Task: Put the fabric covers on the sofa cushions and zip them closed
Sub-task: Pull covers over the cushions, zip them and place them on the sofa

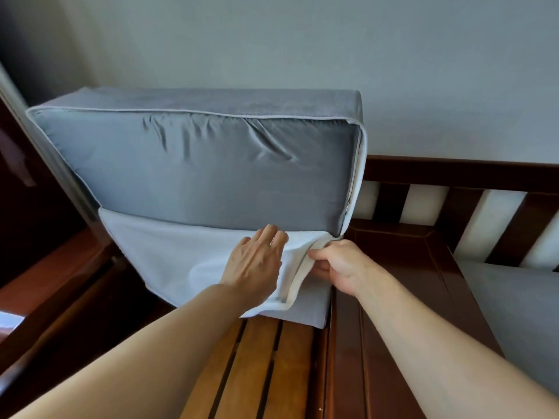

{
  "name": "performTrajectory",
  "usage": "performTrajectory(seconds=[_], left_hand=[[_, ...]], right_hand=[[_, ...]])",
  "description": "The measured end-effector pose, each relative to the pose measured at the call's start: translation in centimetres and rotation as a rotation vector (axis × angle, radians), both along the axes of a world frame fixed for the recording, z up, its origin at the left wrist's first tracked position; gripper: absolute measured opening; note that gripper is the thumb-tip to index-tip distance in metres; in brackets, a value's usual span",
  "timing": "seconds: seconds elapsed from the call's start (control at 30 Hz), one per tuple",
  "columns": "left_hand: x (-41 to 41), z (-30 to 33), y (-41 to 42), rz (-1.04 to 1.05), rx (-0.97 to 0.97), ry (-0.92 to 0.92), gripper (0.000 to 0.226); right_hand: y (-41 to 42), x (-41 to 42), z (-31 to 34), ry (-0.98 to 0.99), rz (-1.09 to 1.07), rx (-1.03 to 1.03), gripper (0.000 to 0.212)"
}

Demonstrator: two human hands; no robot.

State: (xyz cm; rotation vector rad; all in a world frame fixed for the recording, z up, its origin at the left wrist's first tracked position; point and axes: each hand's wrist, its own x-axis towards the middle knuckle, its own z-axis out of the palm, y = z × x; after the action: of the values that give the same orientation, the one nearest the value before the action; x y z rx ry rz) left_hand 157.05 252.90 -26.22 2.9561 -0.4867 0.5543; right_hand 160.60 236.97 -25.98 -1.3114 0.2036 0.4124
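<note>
Pale wall fills the top of the frame, and against it my grey cushion (pixel 193 170) stands on edge at the centre, resting on the wooden slats (pixel 257 358) of the sofa frame in the lower middle. Its fabric cover (pixel 169 255) is pulled over most of it, white piping running along the top edge and down the right side, while the lower part shows the lighter inside of the cover folded back. Along the right edge the zipper (pixel 351 189) gapes, with white foam showing behind it. My left hand (pixel 257 261) lies flat with fingers straight, pressing on the folded-back cover at the bottom centre of the cushion. My right hand (pixel 338 264) sits just beside it to the right, fingers curled, pinching the loose cover edge at the lower right corner near the zipper's end. Both bare forearms reach in from the bottom of the frame. To the right, the dark wooden backrest (pixel 453 173) with its upright slats crosses the frame, and another grey cushion (pixel 520 313) lies at the far right edge. Dark wood of the sofa arm (pixel 60 282) fills the lower left.
</note>
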Motion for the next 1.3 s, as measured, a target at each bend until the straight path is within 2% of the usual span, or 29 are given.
performTrajectory(seconds=[0.07,0.17,0.23,0.33,0.4,0.5,0.57,0.77,0.83,0.97,1.07,1.3], left_hand=[[-0.8,1.7,0.6,-0.004,-0.118,-0.029,0.011],[-2.0,3.6,0.9,-0.089,-0.186,-0.123,0.027],[-2.3,4.3,0.9,-0.147,-0.145,-0.170,0.041],[-1.9,4.8,0.0,-0.148,-0.098,-0.244,0.049],[-1.3,5.2,-1.2,-0.106,-0.165,-0.297,0.042],[-0.8,6.3,-2.4,-0.073,-0.330,-0.340,0.016],[-0.6,6.9,-3.0,-0.143,-0.383,-0.337,0.016],[0.8,8.9,-4.4,-0.177,-0.377,-0.408,0.029],[1.5,9.8,-4.9,-0.198,-0.351,-0.408,0.033],[3.8,12.0,-6.1,-0.212,-0.240,-0.364,0.026],[5.5,13.3,-7.4,-0.143,-0.180,-0.318,0.011],[9.7,15.1,-8.4,-0.078,-0.178,-0.326,0.012]], right_hand=[[0.5,0.0,1.7,0.003,-0.173,0.113,0.030],[0.8,0.3,3.6,0.002,-0.354,0.245,0.037],[0.8,0.3,4.6,0.015,-0.365,0.208,0.023],[0.8,0.3,4.9,0.036,-0.383,0.204,0.022],[0.7,0.0,5.0,0.038,-0.391,0.254,0.022],[0.4,-0.2,5.3,0.049,-0.420,0.325,0.022],[0.0,-0.3,5.4,0.057,-0.416,0.328,0.021],[-1.0,-0.2,6.0,0.008,-0.266,0.160,0.015],[-1.3,-0.1,6.3,-0.050,-0.247,0.024,0.014],[-2.3,0.6,6.8,-0.170,-0.290,-0.189,0.012],[-3.2,1.4,6.8,-0.236,-0.344,-0.227,0.018],[-5.2,3.2,6.8,-0.298,-0.365,-0.295,0.016]])
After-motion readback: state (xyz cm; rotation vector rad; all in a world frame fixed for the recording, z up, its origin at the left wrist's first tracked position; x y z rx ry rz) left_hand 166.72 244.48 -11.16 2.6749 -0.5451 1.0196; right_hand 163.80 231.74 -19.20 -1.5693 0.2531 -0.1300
